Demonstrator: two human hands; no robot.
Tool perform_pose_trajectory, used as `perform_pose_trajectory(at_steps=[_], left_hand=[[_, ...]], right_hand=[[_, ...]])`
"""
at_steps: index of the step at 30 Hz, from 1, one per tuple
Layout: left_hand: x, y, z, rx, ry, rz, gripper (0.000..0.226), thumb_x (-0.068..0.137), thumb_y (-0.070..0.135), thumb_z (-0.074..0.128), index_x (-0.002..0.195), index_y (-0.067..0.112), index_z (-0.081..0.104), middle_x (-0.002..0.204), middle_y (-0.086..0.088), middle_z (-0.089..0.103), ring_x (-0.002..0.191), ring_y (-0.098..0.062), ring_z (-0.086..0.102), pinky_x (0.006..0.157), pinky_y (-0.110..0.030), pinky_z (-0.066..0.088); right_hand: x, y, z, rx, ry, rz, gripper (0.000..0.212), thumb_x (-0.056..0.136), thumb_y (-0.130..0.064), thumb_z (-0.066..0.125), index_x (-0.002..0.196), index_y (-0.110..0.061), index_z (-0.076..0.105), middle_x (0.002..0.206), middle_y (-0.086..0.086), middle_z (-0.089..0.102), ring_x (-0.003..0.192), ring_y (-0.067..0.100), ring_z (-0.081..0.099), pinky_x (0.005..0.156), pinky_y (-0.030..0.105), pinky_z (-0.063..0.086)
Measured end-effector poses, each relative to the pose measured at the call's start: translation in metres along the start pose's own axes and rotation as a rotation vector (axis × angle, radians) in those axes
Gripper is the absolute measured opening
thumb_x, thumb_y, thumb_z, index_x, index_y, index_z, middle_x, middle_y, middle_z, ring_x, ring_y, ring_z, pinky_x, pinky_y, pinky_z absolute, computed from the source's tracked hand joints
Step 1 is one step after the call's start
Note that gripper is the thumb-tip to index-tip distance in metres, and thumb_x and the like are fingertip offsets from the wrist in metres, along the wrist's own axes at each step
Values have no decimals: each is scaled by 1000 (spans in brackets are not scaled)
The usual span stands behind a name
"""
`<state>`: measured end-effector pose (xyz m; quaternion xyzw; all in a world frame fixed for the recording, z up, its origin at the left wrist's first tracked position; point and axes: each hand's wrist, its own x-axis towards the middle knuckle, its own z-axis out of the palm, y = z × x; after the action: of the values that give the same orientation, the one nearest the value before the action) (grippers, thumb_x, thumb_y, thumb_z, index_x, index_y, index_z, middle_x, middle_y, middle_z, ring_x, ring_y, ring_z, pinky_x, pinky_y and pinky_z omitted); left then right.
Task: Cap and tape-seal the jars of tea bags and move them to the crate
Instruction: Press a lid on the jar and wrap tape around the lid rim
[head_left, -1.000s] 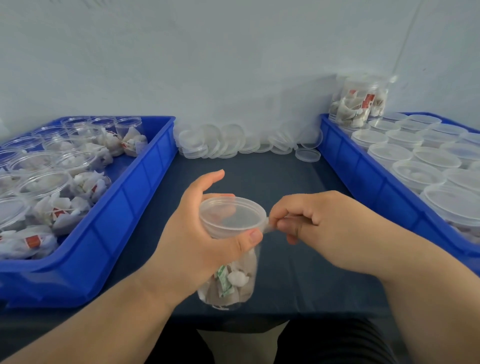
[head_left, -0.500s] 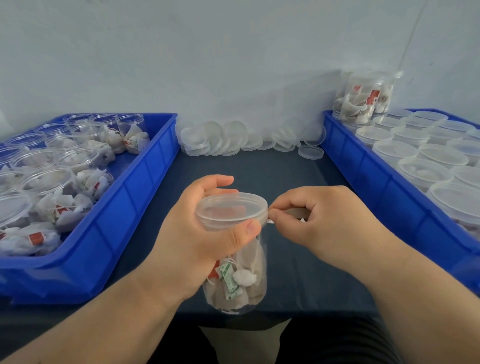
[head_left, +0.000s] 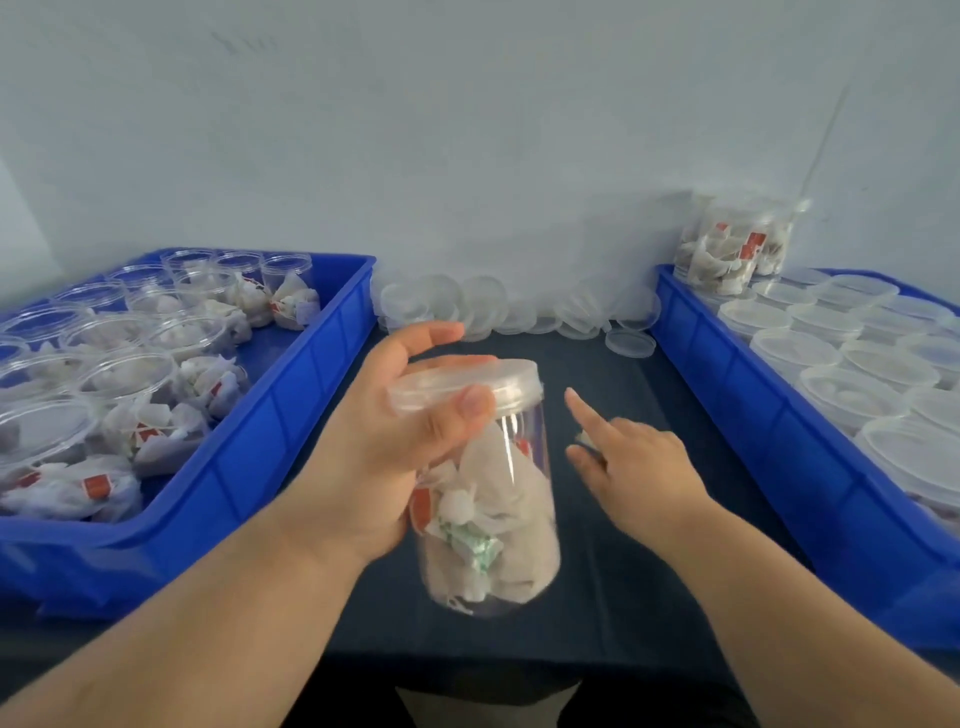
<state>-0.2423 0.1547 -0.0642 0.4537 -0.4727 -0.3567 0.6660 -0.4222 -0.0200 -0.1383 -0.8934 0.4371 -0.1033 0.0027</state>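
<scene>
My left hand (head_left: 374, 457) grips a clear jar of tea bags (head_left: 493, 519) near its top and holds it tilted above the dark table. Its thumb presses the rim of the clear lid (head_left: 467, 382) that sits on the jar. Just right of the jar is my right hand (head_left: 639, 462), apart from it, with the index finger pointing up toward the lid. A small pale bit, apparently tape (head_left: 584, 440), shows between that finger and the thumb.
A blue crate (head_left: 291, 415) on the left holds several open jars (head_left: 124, 374) of tea bags. Another blue crate (head_left: 727, 395) on the right holds several capped jars (head_left: 795, 348), with more stacked behind (head_left: 732, 249). Loose lids (head_left: 483, 306) line the wall.
My right hand has left the lid's rim and dropped back to the right with its index finger now stretched out. My left hand has raised and tilted the jar.
</scene>
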Motion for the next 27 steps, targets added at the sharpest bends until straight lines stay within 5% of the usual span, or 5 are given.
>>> perform_pose_trajectory(at_steps=[2,7,14,22,27], left_hand=[[6,0,-1,-54,24,-91,106,38,62,97,130,29,56,122,-7,73,108,-32,72,71,-34,59],[11,-7,-7,-162,144,-208,118,24,61,99,130,27,58,123,-15,70,104,-35,74,69,-41,62],[9,-18,2,-39,154,-198,127,26,78,90,139,38,48,125,-6,70,106,-29,74,91,-52,58],[-4,-12,4,-205,18,-167,119,40,66,96,142,25,51,128,-13,70,115,-34,69,85,-39,60],[-9,-10,-3,-221,-81,-155,123,46,64,95,148,16,45,134,-9,67,133,-38,56,104,-48,51]], right_hand=[[0,-5,13,-42,-95,-39,72,100,-58,27,153,-36,-15,119,-9,57,111,16,52,96,37,38],[-11,-12,17,-78,-272,-59,69,100,-57,31,157,-34,-1,150,-2,35,140,21,26,115,34,23],[-29,-63,-89,1098,59,-299,54,77,-76,52,129,-64,43,127,-34,54,121,-12,49,95,16,46],[-27,-76,-83,1472,-107,-556,41,87,-37,71,115,-7,69,123,16,65,114,37,62,100,53,48],[-23,-71,-72,1629,-208,-777,35,97,-22,59,125,-3,63,134,19,58,129,40,50,108,48,39]])
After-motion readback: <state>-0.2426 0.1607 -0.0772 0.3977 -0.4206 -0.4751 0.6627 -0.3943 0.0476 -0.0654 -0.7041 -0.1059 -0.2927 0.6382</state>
